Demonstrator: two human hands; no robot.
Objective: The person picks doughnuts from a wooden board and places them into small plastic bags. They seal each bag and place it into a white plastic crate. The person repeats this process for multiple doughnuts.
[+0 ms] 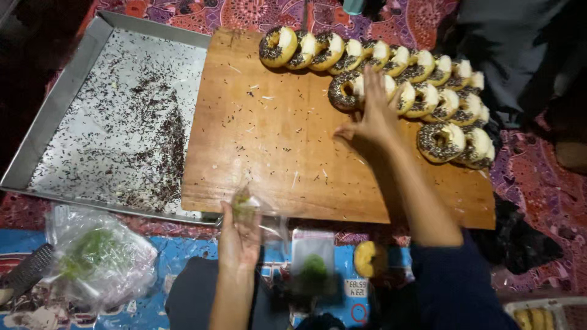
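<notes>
While our right hand reaches spread-fingered onto the doughnut rows at upper right, our left hand pinches a clear bag at lower centre, ready for filling.

right hand stretched forward, fingers extended; left hand raised, fingers pinched.

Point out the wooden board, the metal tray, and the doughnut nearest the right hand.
wooden board (269, 153): head view, bare middle.
metal tray (61, 91): head view, left rim.
doughnut (340, 91): head view, sprinkled left side.
</notes>
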